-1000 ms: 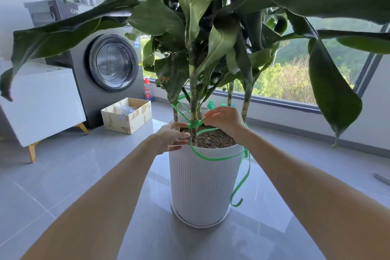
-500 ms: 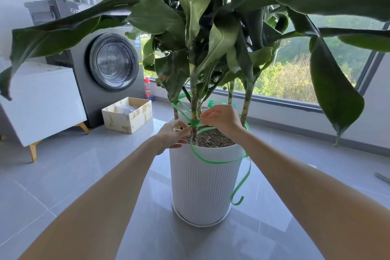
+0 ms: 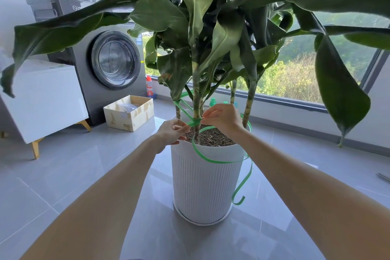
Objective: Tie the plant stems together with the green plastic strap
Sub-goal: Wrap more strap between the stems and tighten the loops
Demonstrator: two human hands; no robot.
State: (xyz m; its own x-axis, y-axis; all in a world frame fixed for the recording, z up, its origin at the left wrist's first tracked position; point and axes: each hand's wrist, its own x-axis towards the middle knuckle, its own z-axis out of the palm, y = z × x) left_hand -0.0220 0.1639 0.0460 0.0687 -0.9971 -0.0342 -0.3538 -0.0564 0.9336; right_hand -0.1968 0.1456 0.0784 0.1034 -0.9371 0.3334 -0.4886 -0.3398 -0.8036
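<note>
Knot work at the plant's base. The green plastic strap (image 3: 194,123) crosses itself against the front of the central stem (image 3: 196,99), just above the soil, and bands run up and left past a thinner stem (image 3: 178,113).

Grip: left hand (image 3: 173,133) pinches one side of the crossing, fingers curled narrow on the band. The right hand (image 3: 221,120) pinches the other side between thumb and forefinger, other fingers loosely bent.

Judgement: hands sit close on opposite sides so that an outward pull cinches the knot against the stem.

Slack beyond the right hand loops over the rim of the white ribbed pot (image 3: 202,186) and dangles down its side, ending in a curl. This is probably spare length kept for further turns.

Count: one strap, one pot, two hands. Four stems visible rising from the soil; leaves may hide more. Left of the pot: one washing machine (image 3: 114,59), one open cardboard box (image 3: 128,115), one red bottle (image 3: 149,88).
</note>
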